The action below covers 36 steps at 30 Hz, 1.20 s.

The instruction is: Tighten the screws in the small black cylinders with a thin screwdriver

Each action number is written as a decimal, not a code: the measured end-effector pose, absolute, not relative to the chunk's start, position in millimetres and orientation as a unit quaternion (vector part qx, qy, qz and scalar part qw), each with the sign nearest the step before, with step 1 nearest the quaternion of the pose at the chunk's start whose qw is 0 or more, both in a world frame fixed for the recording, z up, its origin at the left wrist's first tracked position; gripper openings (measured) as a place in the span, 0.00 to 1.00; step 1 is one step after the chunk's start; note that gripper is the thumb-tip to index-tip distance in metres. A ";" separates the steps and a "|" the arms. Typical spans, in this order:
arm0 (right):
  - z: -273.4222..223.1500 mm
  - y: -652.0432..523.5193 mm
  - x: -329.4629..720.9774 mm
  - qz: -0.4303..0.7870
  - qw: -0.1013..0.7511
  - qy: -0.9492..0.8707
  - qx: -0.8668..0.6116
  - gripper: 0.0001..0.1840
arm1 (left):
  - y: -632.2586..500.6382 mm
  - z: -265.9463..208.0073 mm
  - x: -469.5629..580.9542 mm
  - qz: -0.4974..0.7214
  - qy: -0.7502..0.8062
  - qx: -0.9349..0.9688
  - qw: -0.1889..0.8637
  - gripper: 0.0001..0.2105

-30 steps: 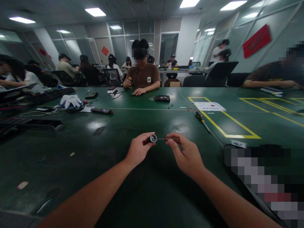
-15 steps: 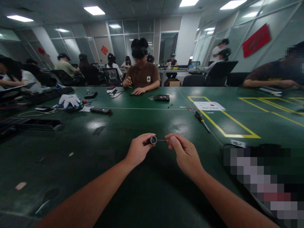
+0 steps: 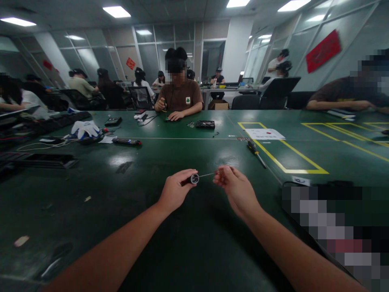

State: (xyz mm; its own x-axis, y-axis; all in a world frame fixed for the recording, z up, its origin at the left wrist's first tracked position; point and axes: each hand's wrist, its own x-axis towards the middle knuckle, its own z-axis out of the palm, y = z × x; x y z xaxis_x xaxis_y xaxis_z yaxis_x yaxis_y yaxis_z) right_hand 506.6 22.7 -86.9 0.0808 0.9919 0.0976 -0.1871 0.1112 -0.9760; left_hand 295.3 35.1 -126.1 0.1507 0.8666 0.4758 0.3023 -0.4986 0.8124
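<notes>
My left hand (image 3: 178,187) is closed around a short dark cylinder, flashlight-like, whose silver-rimmed round end (image 3: 195,178) faces me. Detail inside that end is too small to make out. Closed too, my right hand (image 3: 237,188) pinches a small screwdriver by its handle, which the fingers mostly cover. The screwdriver's thin metal shaft (image 3: 206,175) slants slightly down to the left, its tip at the cylinder's rim. I cannot tell whether the tip is inside or just touching. Both hands are held above the green table (image 3: 188,231).
A black-and-yellow screwdriver (image 3: 257,154) lies beyond my right hand, near a printed sheet (image 3: 265,134). White gloves (image 3: 85,129), a dark pen-shaped tool (image 3: 127,141) and a black device (image 3: 205,124) lie farther back. A person (image 3: 179,95) works opposite; a pixelated object is at right.
My right hand has shifted and rolled, its fingers curling differently over the screwdriver handle. The shaft now slants, rising toward the right. My left hand keeps its hold; the view has shifted slightly.
</notes>
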 end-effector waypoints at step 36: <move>-66.3 -6.1 503.4 0.126 0.440 -0.771 -0.443 0.10 | 38.0 -129.2 296.4 0.525 0.431 0.675 0.288 0.19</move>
